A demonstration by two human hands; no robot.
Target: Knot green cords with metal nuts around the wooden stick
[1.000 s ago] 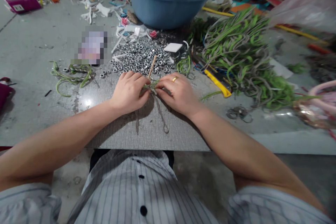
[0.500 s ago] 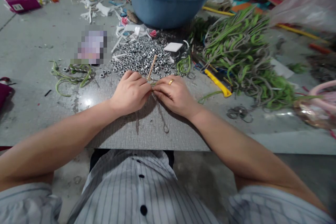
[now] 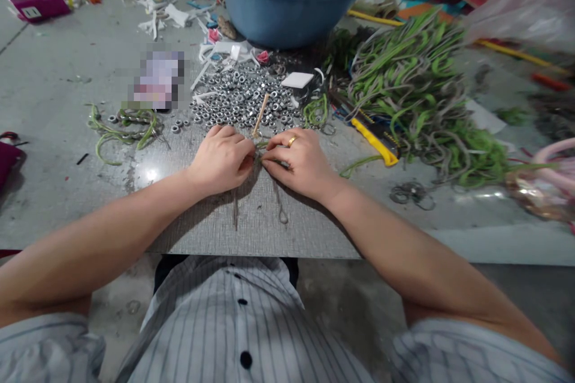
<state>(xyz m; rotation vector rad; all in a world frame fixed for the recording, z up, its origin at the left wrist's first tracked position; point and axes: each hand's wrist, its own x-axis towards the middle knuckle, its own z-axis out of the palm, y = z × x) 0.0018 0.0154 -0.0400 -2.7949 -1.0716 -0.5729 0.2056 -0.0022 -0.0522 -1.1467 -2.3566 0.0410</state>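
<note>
My left hand (image 3: pixel 223 158) is closed at the middle of the table's near side, its fingertips bent around a thin green-and-grey cord (image 3: pixel 262 145). Facing it, my right hand (image 3: pixel 300 161), with a gold ring, pinches the same cord; a small gap shows between thumb and fingers. Below the hands, a grey strand with a small loop (image 3: pixel 283 216) hangs onto the tabletop, and another strand (image 3: pixel 235 215) lies under my left hand. Just beyond my fingers a thin wooden stick (image 3: pixel 261 114) leans at the edge of a heap of metal nuts (image 3: pixel 242 90). Fingertips hide the cord's middle.
A blue basin (image 3: pixel 305 6) stands behind the nuts. To the right lie a yellow utility knife (image 3: pixel 374 142) and a big pile of green and grey cords (image 3: pixel 417 90). On the left are a knotted green cord (image 3: pixel 126 128) and a blurred-out phone (image 3: pixel 157 81).
My fingertips have drawn slightly apart, and the right thumb and fingers have parted a little. More of the green cord shows between the hands.
</note>
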